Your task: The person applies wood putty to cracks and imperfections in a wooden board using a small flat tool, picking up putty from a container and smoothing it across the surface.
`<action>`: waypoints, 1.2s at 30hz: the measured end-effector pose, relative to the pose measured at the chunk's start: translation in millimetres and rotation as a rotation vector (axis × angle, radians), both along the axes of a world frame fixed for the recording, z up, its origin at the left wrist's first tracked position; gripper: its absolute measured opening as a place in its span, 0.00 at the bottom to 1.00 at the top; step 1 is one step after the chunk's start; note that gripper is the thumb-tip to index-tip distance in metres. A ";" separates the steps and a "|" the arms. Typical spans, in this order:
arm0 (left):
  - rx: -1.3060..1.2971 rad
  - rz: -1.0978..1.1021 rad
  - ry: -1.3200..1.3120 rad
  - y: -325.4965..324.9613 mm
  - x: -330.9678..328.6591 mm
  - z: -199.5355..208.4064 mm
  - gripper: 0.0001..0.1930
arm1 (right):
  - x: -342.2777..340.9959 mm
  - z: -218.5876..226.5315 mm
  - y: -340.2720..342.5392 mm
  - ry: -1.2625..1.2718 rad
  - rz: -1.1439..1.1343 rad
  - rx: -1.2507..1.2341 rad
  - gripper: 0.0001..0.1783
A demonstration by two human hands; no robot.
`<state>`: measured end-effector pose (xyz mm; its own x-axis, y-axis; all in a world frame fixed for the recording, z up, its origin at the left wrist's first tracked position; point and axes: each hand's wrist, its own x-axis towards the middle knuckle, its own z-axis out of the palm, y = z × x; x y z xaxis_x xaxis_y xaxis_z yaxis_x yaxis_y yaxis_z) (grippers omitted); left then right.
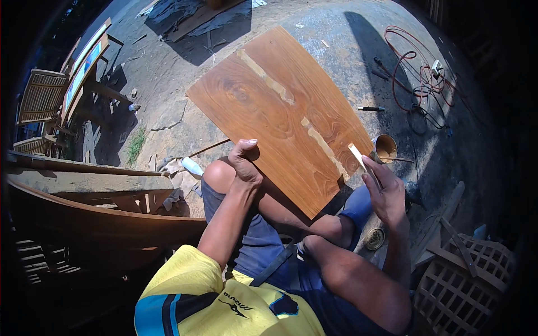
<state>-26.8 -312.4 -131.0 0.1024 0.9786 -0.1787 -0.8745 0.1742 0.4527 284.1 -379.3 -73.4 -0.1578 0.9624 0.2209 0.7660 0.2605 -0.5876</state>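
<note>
At far left, wooden chairs [40,98] stand on ground. Left hand [245,162] grips near edge of wooden board [280,109], fingers curled on it, board propped on knee. Right hand [384,193] at board's right edge, fingers clamped on flat scraper [360,158]. Small tin [385,148] just beyond; red cable [417,70] farther right.

Hard sunlight floods the ground [314,50], throwing crisp dark shadows; one long shadow crosses it past the board [280,106], whose surface shows a warm sheen. The left side lies in deep shade. Fisheye bending curves edges, the corners go black, and focus is sharp.
</note>
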 end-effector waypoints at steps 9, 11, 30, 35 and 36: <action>0.006 0.134 0.139 6.2 -41.5 -48.4 0.18 | 134.0 -61.4 42.9 -0.401 -0.405 -0.129 0.13; -0.009 0.183 0.157 10.3 -49.1 -67.1 0.13 | 144.7 -81.0 54.3 -0.510 -0.384 -0.199 0.12; -0.148 0.159 0.290 10.7 37.3 -55.9 0.05 | 166.2 -123.1 98.4 -0.330 -0.354 -0.420 0.13; -0.165 0.097 0.368 6.0 44.2 -68.3 0.13 | 172.1 -105.6 61.4 0.266 -0.531 -0.583 0.13; -0.211 0.123 0.382 3.5 45.3 -66.0 0.13 | 171.9 -108.9 54.3 0.395 -0.539 -0.561 0.14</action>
